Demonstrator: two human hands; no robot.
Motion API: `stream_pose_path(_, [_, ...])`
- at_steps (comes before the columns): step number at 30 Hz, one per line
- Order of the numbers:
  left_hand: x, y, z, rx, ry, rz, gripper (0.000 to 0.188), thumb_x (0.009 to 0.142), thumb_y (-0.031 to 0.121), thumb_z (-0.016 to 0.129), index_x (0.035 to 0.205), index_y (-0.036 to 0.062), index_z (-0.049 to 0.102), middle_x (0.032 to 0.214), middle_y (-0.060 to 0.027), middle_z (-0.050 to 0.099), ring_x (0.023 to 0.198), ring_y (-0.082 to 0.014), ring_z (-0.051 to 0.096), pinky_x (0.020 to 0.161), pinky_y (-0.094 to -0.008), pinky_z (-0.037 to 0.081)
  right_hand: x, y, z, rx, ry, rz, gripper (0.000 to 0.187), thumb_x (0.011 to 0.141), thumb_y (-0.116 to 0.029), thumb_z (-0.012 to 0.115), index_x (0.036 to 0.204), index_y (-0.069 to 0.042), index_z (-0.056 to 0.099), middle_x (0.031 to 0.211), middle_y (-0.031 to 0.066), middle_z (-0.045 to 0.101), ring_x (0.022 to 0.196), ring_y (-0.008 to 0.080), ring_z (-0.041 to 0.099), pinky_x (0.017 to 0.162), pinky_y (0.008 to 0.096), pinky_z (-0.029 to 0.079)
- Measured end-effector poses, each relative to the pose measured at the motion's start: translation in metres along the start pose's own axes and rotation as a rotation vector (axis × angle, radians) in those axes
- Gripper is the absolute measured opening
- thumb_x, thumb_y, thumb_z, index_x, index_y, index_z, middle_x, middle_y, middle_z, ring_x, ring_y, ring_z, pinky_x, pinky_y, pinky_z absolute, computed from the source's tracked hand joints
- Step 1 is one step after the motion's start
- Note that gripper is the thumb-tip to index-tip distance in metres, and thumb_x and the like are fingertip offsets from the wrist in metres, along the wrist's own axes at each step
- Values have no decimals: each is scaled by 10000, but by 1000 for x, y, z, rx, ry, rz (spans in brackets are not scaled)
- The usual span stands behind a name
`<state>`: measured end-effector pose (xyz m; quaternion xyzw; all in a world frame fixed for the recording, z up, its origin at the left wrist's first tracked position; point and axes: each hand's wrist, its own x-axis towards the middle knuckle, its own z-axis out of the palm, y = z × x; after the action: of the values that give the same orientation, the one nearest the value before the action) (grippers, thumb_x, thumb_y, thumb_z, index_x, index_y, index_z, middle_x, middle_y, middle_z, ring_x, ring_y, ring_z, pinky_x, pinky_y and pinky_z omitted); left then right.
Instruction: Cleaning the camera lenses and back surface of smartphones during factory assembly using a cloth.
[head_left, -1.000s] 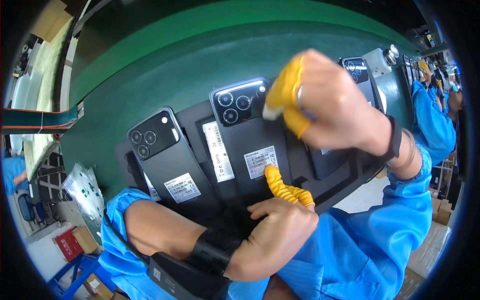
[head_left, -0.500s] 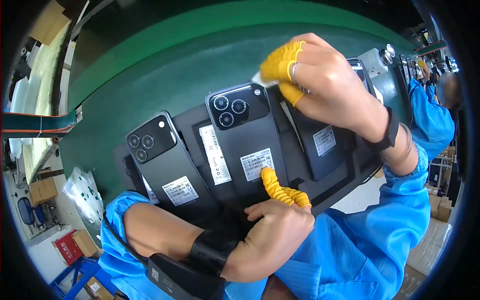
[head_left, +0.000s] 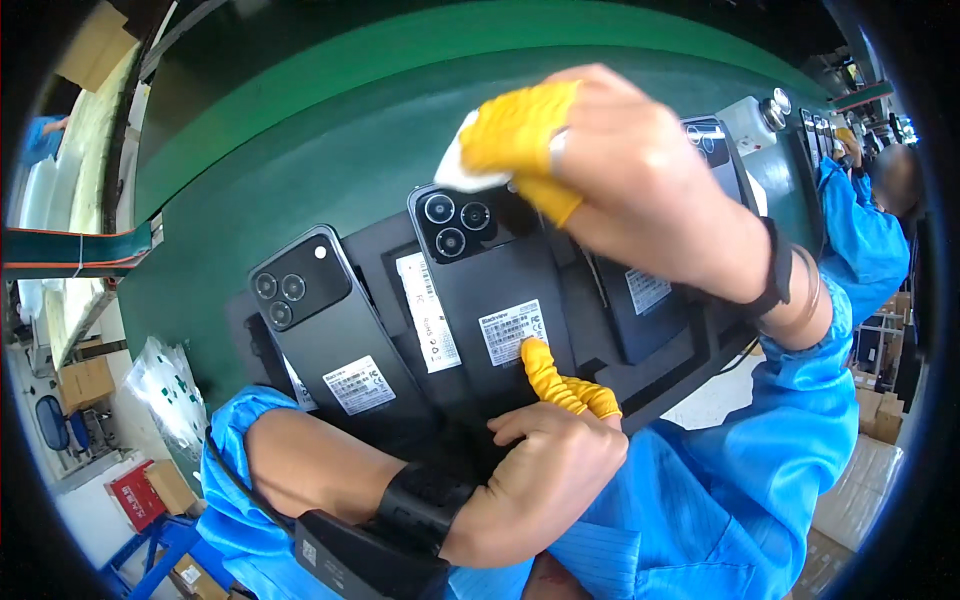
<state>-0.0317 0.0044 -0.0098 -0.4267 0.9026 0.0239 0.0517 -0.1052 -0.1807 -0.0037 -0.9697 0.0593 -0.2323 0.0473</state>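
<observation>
black rectangular smartphone with three round lenses (head_left: pixel 490 275) lies back-up on the dark mat (head_left: pixel 690 368), its white printed label (head_left: pixel 508 332) already on. left hand (head_left: pixel 545 450) sets a yellow-covered fingertip on that label; whether its curled fingers hold anything, i cannot tell. right hand (head_left: pixel 625 150) pinches a crumpled white cloth (head_left: pixel 462 168) over the lens end: work seems underway, with finishing left.

To my left, I had a clear bag (head_left: pixel 168 392) at the edge of the green worktop (head_left: pixel 215 235); beyond it, a red box (head_left: pixel 137 496) sat beside a carton (head_left: pixel 170 486). To my right were a white bottle (head_left: pixel 746 126) and, farther off, a co-worker (head_left: pixel 856 235) in blue.
</observation>
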Motion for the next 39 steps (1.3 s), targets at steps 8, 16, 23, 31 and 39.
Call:
stream_pose_path(8, [1, -2, -3, 23, -60, 47, 249, 851, 223, 511, 844, 47, 686, 537, -156, 616, 404, -241, 603, 363, -348, 494, -8, -19, 19, -45, 11, -200, 120, 618, -154, 626, 642, -86, 530, 608, 18, 512, 647, 202, 561, 741, 304, 455])
stream_pose_path(16, [2, -4, 0, 32, -12, 5, 100, 760, 189, 625, 722, 104, 662, 420, 16, 452, 344, -105, 460, 325, -264, 300, -18, -6, -15, 174, -179, -88, 134, 553, -7, 623, 685, -30, 623, 717, 81, 619, 711, 236, 625, 824, 419, 513])
stream_pose_path(23, [-4, -1, 0, 31, -14, 45, 85, 717, 193, 661, 715, 108, 660, 432, 7, 479, 351, -110, 483, 325, -260, 319, -7, -5, 20, 141, 7, -174, 122, 645, -54, 634, 758, -26, 598, 668, 107, 586, 701, 281, 601, 795, 375, 470])
stream_pose_path(31, [-1, 1, -3, 24, -19, 8, 79, 709, 194, 661, 704, 115, 654, 436, 9, 481, 347, -107, 477, 323, -260, 316, -16, 7, -10, 7, 3, 34, 244, 651, 50, 643, 886, -14, 659, 849, 114, 658, 776, 298, 632, 810, 393, 492])
stream_pose_path(39, [-2, -6, -3, 16, 38, 19, 121, 723, 186, 636, 797, 101, 679, 446, 12, 493, 353, -100, 477, 329, -256, 318, -15, 3, -2, 144, -82, -80, 75, 653, -59, 640, 708, -34, 595, 655, 121, 595, 676, 292, 614, 853, 387, 489])
